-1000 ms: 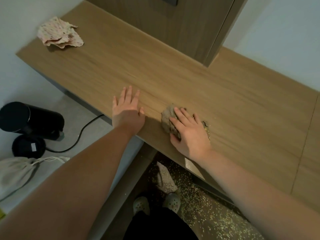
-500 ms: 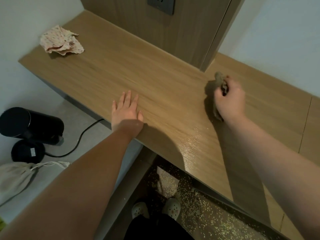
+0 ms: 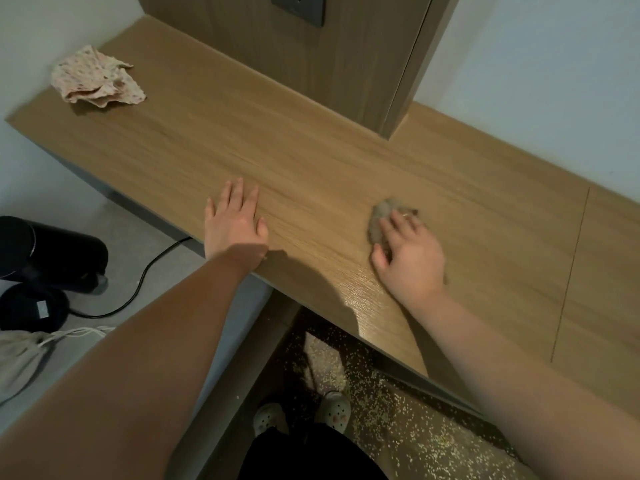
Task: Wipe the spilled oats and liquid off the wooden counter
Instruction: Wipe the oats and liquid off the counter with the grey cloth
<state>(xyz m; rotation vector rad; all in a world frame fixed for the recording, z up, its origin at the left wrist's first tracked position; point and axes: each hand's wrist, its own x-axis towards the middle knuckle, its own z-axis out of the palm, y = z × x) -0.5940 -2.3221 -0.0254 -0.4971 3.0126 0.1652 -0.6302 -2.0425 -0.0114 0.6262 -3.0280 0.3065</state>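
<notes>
Your right hand (image 3: pixel 412 261) is pressing the rag (image 3: pixel 375 221), fingers flat. Your left hand (image 3: pixel 235 226) is lying open left of the rag.

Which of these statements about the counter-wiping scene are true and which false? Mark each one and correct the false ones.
1. The right hand presses a grey-brown cloth onto the wooden counter. True.
2. The left hand grips the floral cloth. False: it lies flat on the counter near the front edge, and the floral cloth lies apart in the far left corner.
3. Oats are scattered on the floor below the counter. True.
4. The black appliance stands on the counter. False: it is on the floor at the left.
5. A wall socket sits in the wooden panel behind the counter. True.
</notes>
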